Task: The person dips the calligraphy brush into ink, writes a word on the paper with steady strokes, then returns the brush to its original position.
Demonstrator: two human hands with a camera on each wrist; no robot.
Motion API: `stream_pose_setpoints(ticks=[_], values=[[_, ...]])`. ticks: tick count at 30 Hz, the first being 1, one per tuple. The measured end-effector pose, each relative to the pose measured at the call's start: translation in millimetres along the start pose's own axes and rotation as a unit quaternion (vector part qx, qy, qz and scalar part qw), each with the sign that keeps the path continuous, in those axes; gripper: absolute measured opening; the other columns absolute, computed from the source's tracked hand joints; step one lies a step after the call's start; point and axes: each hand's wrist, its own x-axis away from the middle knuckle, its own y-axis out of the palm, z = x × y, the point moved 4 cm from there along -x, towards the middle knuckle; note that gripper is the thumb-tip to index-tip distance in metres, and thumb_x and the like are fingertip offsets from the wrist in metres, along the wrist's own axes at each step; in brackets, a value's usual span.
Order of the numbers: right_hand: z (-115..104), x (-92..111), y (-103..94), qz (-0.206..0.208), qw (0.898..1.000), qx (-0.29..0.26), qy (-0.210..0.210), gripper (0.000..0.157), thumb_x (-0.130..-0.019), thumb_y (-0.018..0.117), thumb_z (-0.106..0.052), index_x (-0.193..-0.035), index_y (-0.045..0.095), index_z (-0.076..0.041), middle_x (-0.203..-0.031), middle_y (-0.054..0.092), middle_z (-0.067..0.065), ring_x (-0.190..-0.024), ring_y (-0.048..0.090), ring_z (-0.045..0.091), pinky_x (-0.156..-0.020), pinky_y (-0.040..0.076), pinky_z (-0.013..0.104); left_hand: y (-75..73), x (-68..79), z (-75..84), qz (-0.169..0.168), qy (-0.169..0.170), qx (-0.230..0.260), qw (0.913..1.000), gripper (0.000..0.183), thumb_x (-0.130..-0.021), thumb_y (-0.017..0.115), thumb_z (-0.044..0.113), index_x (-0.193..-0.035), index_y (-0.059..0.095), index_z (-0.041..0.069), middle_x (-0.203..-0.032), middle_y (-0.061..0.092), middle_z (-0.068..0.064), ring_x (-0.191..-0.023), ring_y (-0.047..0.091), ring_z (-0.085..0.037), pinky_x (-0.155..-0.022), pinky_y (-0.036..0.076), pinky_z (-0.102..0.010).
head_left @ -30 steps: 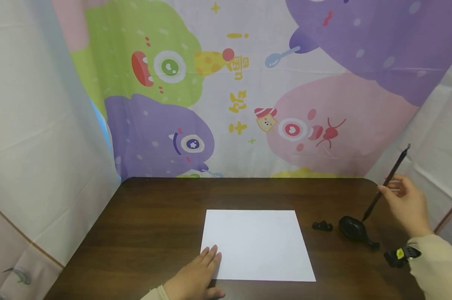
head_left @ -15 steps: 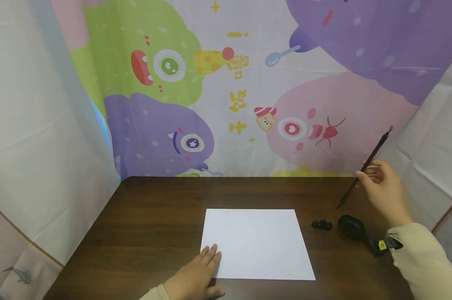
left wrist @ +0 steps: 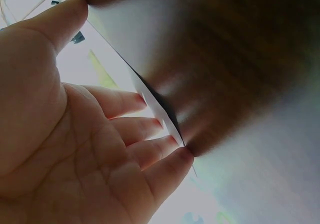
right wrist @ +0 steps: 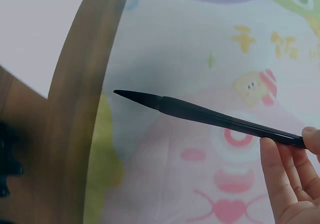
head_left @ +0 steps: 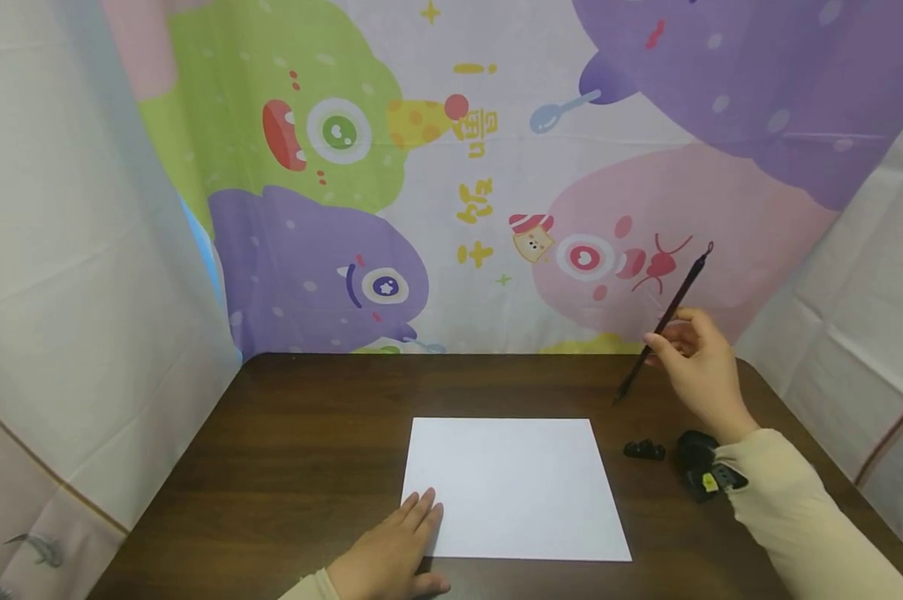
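Observation:
My right hand (head_left: 697,362) pinches a dark calligraphy brush (head_left: 662,323) between thumb and fingers, tilted with its tip down and to the left, above the table near the back right. In the right wrist view the brush (right wrist: 210,118) has a black, pointed tip. My left hand (head_left: 391,546) rests with straight fingers on the left lower edge of a blank white sheet of paper (head_left: 519,492). The left wrist view shows that palm (left wrist: 90,154) from beneath, fingertips on the surface at the sheet's edge.
A small black brush rest (head_left: 644,450) lies right of the paper. Beside it stands a black ink dish (head_left: 694,450), partly hidden by my right wrist and its strap camera (head_left: 727,477). The dark wooden table (head_left: 301,450) ends at a cartoon-printed curtain (head_left: 481,308).
My right hand has carried the brush up from the ink dish and leftward, toward the paper's far right corner. The left hand and the paper have stayed in place.

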Motion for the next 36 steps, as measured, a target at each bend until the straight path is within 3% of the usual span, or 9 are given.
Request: stream_pose_setpoints(ticks=[11, 22, 30, 36], values=[[-16, 0, 40.4, -0.026, 0.999, -0.037, 0.001, 0.033, -0.090, 0.067, -0.002, -0.118, 0.051, 0.003, -0.088, 0.065, 0.019, -0.068, 0.062, -0.004, -0.063, 0.058, 0.017, 0.5, -0.6, -0.4, 0.000, 0.000, -0.003, 1.0000, 0.090, -0.084, 0.063, 0.061, -0.149, 0.039, 0.003, -0.159, 0.031, -0.019, -0.144, 0.034, -0.039, -0.113, 0.038, -0.050], [-29, 3, 83.4, -0.051, 0.996, -0.069, -0.022, 0.030, -0.090, 0.068, -0.004, -0.116, 0.053, 0.001, -0.086, 0.067, 0.022, -0.068, 0.062, -0.004, -0.063, 0.058, 0.017, 0.7, -0.4, -0.3, 0.005, 0.003, -0.011, 0.9999, 0.091, -0.084, 0.063, 0.061, -0.148, 0.039, 0.002, -0.158, 0.032, -0.020, -0.143, 0.035, -0.040, -0.112, 0.039, -0.050], [-42, 5, 111.5, -0.064, 0.994, -0.083, -0.019, 0.028, -0.090, 0.068, -0.004, -0.115, 0.056, -0.001, -0.086, 0.067, 0.020, -0.069, 0.062, -0.003, -0.065, 0.060, 0.027, 1.1, 0.0, -0.1, 0.003, 0.004, -0.010, 0.9999, 0.091, -0.084, 0.062, 0.062, -0.149, 0.038, 0.002, -0.158, 0.031, -0.019, -0.144, 0.034, -0.040, -0.113, 0.038, -0.050], [-47, 7, 134.7, -0.073, 0.992, -0.098, -0.016, 0.025, -0.089, 0.070, -0.003, -0.111, 0.058, -0.003, -0.084, 0.067, 0.019, -0.068, 0.066, 0.015, -0.064, 0.060, 0.028, 0.3, 0.0, 0.3, -0.004, 0.001, -0.005, 1.0000, 0.090, -0.085, 0.062, 0.061, -0.149, 0.038, 0.003, -0.159, 0.030, -0.019, -0.144, 0.033, -0.039, -0.113, 0.038, -0.050]])
